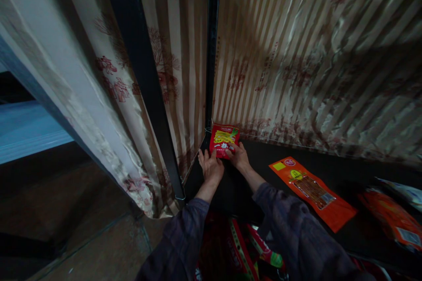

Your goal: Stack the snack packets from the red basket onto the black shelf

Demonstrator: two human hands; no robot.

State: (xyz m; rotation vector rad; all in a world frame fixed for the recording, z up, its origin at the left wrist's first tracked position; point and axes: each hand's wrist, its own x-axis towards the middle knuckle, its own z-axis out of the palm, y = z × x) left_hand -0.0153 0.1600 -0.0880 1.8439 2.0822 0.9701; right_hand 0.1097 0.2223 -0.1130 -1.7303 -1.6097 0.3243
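Observation:
A red snack packet (224, 137) with yellow strips pictured on it lies in the back corner of a black shelf (235, 193). My left hand (211, 167) is at its lower left, fingers spread, with the thumb by the packet's bottom edge. At the lower right edge, my right hand (240, 158) holds the packet, with finger and thumb on its printed front. What lies under the packet is hidden.
An orange snack packet (313, 193) lies to the right on the shelf, with another orange packet (392, 215) beyond. Several red packets (227, 250) are below the shelf edge. Black posts (145, 66) and a striped printed curtain (280, 52) enclose the corner.

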